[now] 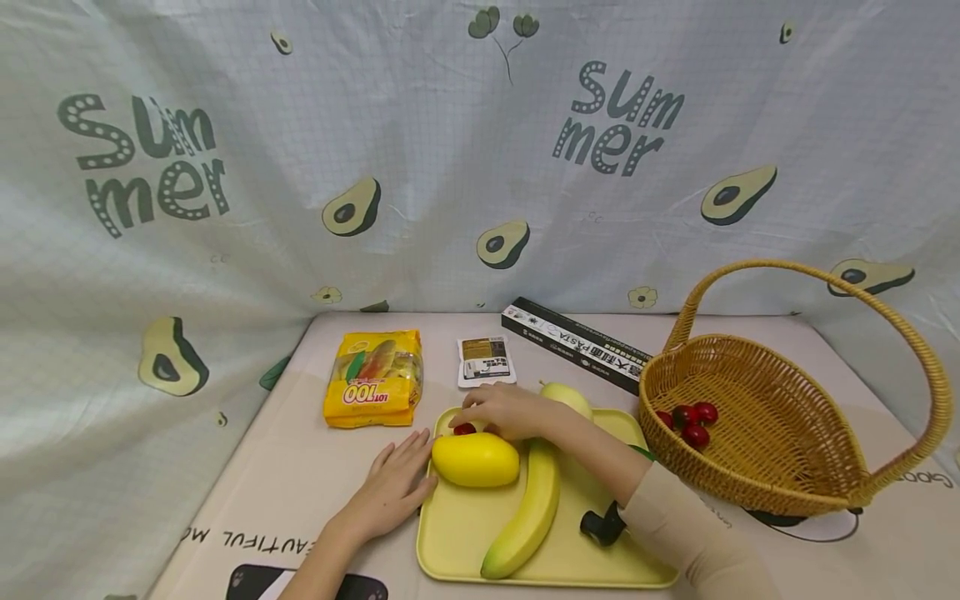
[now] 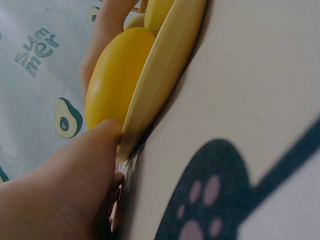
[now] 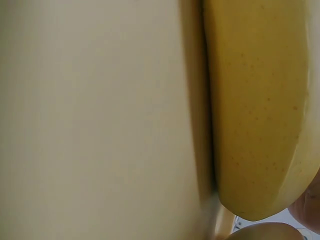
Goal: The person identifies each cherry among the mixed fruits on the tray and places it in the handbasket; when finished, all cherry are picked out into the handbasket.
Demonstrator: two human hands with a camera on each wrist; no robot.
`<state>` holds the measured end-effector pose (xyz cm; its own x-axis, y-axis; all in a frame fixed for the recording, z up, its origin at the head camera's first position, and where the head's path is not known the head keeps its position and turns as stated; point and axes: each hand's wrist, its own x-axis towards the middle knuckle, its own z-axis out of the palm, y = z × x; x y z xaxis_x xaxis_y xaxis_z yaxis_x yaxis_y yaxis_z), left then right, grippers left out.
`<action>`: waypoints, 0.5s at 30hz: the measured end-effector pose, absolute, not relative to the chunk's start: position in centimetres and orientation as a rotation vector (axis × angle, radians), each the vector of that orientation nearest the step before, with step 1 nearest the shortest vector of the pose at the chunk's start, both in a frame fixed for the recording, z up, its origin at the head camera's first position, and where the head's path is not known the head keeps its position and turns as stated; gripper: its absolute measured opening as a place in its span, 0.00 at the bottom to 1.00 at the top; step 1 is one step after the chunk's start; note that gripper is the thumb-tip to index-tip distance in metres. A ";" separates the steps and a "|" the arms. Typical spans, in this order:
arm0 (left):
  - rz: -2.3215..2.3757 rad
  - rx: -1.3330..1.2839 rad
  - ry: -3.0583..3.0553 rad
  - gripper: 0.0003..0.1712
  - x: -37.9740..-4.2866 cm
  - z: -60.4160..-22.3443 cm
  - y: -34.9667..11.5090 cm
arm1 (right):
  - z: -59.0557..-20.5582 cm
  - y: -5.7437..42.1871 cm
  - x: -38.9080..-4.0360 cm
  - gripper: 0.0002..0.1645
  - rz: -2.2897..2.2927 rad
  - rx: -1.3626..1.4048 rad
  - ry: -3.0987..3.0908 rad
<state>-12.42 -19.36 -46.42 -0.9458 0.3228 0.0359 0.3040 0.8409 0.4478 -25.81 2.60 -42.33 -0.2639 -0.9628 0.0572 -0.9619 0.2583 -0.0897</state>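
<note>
My right hand (image 1: 506,410) reaches over the yellow tray (image 1: 581,567) to its far left corner, its fingers pinching a red cherry (image 1: 464,429). Just nearer than the cherry lies a yellow mango (image 1: 475,460), and a banana (image 1: 522,518) stretches along the tray beside it. Straight fingers of my left hand (image 1: 396,486) rest at the tray's left edge; in the left wrist view the thumb (image 2: 102,137) lies at the rim next to the mango. A speckled yellow fruit (image 3: 260,110) fills the right side of the right wrist view. Beyond the right forearm sits a pale green pear (image 1: 567,397).
At the right stands a wicker basket (image 1: 757,400) with a tall handle and several cherries (image 1: 695,435) inside. Behind the tray lie a yellow candy bag (image 1: 375,379), a small packet (image 1: 486,362) and a long black pasta box (image 1: 573,343). A black object (image 1: 600,527) lies by the right sleeve.
</note>
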 end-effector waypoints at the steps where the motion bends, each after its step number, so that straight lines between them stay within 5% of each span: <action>1: 0.711 0.508 2.974 0.33 -12.4 -46.4 -19.3 | -42.4 2.7 -25.8 0.27 -0.167 -1.914 2.482; 15: 0.704 0.514 2.980 0.32 -12.6 -46.8 -19.4 | -42.6 3.5 -25.7 0.21 -0.215 -1.929 2.521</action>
